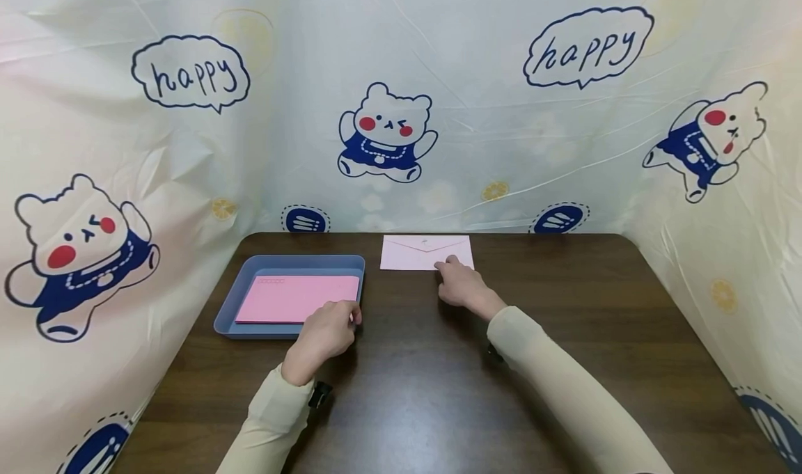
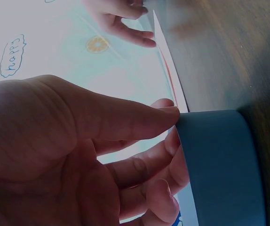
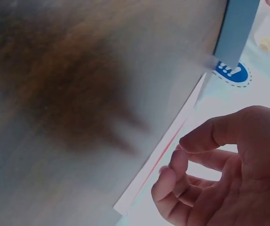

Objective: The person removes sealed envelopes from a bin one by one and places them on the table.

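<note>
My left hand (image 1: 328,330) is at the front right corner of a shallow blue tray (image 1: 301,264) and grips its rim. In the left wrist view the thumb lies along the top of the tray's wall (image 2: 222,160), with fingers behind it. Inside the tray lies a stack of pink envelopes or cards (image 1: 285,303), partly covered by that hand. Toward the far edge of the table, a pale pink envelope (image 1: 407,257) lies with its pointed flap facing up. Just over its near right part is my right hand (image 1: 464,286), fingers loosely bent and holding nothing.
The dark wooden table (image 1: 426,390) extends in front of both hands. A pale curtain (image 1: 476,112) printed with bears and speech bubbles hangs close behind the table and along both sides. The tray stands near the table's left edge.
</note>
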A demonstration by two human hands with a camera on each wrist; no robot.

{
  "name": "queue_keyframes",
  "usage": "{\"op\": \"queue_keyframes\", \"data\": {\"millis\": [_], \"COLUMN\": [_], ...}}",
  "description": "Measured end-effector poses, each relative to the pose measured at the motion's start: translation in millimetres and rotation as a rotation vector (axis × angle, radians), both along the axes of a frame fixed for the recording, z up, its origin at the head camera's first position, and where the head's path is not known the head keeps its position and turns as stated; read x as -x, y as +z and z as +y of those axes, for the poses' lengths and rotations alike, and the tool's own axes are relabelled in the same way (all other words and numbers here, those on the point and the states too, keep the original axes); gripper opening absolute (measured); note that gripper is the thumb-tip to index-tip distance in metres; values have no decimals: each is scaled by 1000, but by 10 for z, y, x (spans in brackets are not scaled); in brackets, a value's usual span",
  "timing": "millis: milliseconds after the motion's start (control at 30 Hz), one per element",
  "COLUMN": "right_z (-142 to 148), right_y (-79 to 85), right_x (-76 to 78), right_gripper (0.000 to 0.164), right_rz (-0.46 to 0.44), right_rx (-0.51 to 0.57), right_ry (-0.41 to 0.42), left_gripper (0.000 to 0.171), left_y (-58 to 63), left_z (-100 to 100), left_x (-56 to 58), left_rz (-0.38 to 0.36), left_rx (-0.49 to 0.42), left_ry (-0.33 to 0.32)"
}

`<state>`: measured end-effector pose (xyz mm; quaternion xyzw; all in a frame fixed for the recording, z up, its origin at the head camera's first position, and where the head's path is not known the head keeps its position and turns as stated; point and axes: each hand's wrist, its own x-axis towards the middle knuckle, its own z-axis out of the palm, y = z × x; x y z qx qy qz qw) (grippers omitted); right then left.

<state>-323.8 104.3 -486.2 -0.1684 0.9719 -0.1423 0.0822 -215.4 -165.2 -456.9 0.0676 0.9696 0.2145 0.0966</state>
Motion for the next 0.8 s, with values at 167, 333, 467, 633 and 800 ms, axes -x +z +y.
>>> {"op": "queue_keyframes", "data": {"millis": [167, 333, 467, 633, 800], "right_z": [-33, -74, -120, -169, -223], "right_y": [42, 92, 116, 128, 137], "right_x": [-32, -69, -89, -96, -121], "right_gripper": [53, 53, 53, 53, 52], "right_rz": [-3, -6, 15, 66, 74], "right_rx": [31, 54, 97, 134, 157], "right_ry": [6, 19, 33, 41, 57], "left_gripper": [17, 16, 16, 13, 10], "left_y": [-2, 7, 11, 21, 43], "left_z": [-8, -6, -15, -24, -52], "left_x": [-5, 5, 5, 7, 0], "left_rz": [0, 4, 23, 37, 31], "left_rx": [5, 13, 17, 14, -22], "left_ry": [-4, -9, -14, -27, -18]}}
